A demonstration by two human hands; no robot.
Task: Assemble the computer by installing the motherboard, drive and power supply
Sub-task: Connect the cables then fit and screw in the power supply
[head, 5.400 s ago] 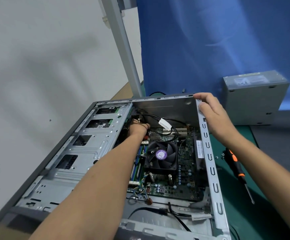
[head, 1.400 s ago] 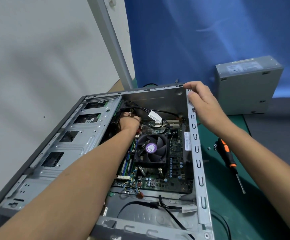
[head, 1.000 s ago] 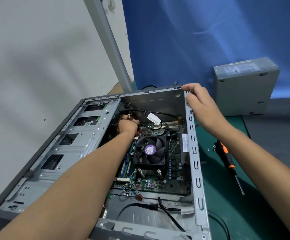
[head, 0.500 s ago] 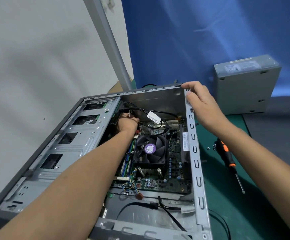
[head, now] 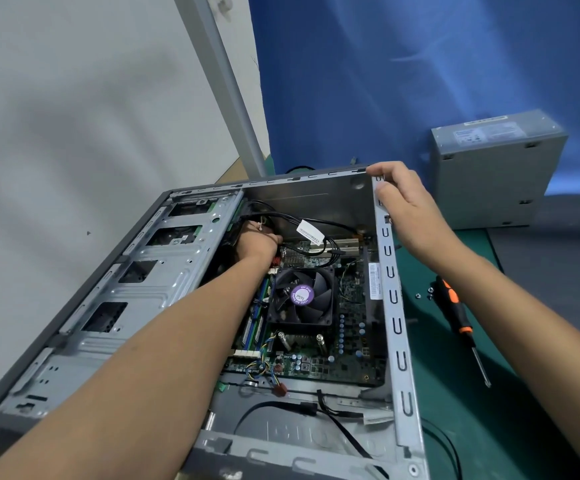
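Steel edges hem you in on every side: the computer case (head: 394, 327) lies open on the green mat (head: 455, 410), and its right wall stands as a thin slotted flange between your two arms. Your right hand (head: 406, 206) grips the far right corner of that flange, thumb on the inner side and fingers curled over the outer side. Your left hand (head: 255, 242) reaches deep into the far left of the bay, hard against the edge of the drive cage (head: 150, 278) and under the black cables (head: 330, 223) with their white label (head: 310, 232) — its fingers are hidden there, so you cannot tell whether they hold anything. The motherboard (head: 351, 341) lies flat on the case floor, with the black CPU fan (head: 302, 294) just beside your left wrist; the gap between fan and cage is narrow and your forearm fills it. Open room lies outside the right wall, on the mat, where the orange-and-black screwdriver (head: 451, 306) rests with a few small screws (head: 430, 291) at its handle end. The grey power supply (head: 489, 174) stands outside the case, beyond your right hand, against the blue backdrop (head: 385, 81).
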